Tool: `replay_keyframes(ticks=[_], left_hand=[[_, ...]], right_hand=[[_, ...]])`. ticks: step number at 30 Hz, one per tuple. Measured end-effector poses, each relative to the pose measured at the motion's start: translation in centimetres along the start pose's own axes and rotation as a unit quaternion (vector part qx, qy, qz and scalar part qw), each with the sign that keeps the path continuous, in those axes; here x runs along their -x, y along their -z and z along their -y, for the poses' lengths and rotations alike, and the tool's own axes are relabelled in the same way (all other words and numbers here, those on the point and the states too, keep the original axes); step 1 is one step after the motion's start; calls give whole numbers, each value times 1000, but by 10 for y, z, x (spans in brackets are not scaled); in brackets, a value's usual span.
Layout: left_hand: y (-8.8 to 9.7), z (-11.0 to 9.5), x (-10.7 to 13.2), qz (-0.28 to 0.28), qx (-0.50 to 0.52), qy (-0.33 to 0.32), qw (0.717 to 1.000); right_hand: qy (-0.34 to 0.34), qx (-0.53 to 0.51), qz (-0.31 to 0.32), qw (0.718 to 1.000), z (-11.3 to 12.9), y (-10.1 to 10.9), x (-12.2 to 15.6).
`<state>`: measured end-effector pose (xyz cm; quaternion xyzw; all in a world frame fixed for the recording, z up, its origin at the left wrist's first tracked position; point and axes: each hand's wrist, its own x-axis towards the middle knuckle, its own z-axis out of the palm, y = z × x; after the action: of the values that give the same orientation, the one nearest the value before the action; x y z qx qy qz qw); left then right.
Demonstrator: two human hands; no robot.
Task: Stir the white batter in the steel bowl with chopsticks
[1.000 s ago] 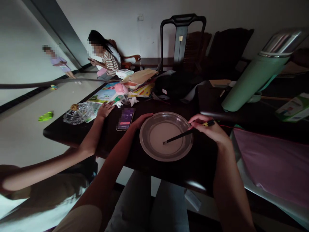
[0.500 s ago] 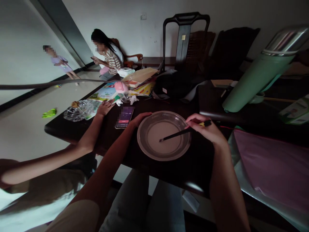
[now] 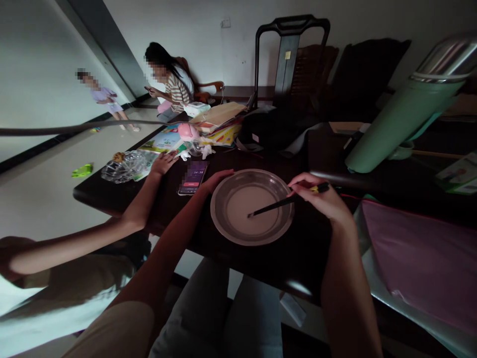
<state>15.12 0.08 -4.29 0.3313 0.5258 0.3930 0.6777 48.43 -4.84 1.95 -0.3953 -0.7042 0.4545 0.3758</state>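
Note:
A round, shallow metal bowl (image 3: pixel 220 218) sits on the dark table in front of me. It contains a pale, smooth liquid mixture (image 3: pixel 240 199). My left hand (image 3: pixel 216 182) is closed against the bowl's left rim, with some fingers hidden by it. Over the right rim, my right hand (image 3: pixel 315 193) pinches black chopsticks (image 3: pixel 274 205) with gold-banded ends. They slant down to the left, and their tips reach the liquid near the bowl's middle. A phone (image 3: pixel 194 178) with a lit timer screen lies left of the bowl, close to my left hand.
Beside me, another person's hand (image 3: pixel 164 163) rests on the table near a crumpled clear plastic bag (image 3: pixel 124 166). A green thermos (image 3: pixel 404 117) stands at the right behind a pink bag (image 3: pixel 417 253). Papers (image 3: pixel 219 117) and a black bag (image 3: pixel 268 132) lie at the back. Two people are farther off.
The view has shifted slightly. Both hands keep their grips, and the chopstick tips stay in nearly the same spot in the liquid.

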Motion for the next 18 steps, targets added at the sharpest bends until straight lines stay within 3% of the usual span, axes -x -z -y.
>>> replay_keyframes(ticks=[2,5,9,11,14,18], left_hand=[[-2,-1,-1,-26,5,23,999],[-4,-3,0,-50,18,43,998],[-7,-5,3,-52,21,49,997],[-8,-5,4,-48,19,47,998],[-6,-4,4,-41,13,43,998],[-3,-3,2,-43,11,39,998]], right_hand=[[13,-20,31,999,-2,-13,-4],[37,-31,19,999,-6,-23,-9],[42,18,-73,996,-9,-6,-6],[23,28,-88,995,-7,5,-2],[-3,7,-37,999,-3,7,1],[15,-35,28,999,-4,-13,-5]])
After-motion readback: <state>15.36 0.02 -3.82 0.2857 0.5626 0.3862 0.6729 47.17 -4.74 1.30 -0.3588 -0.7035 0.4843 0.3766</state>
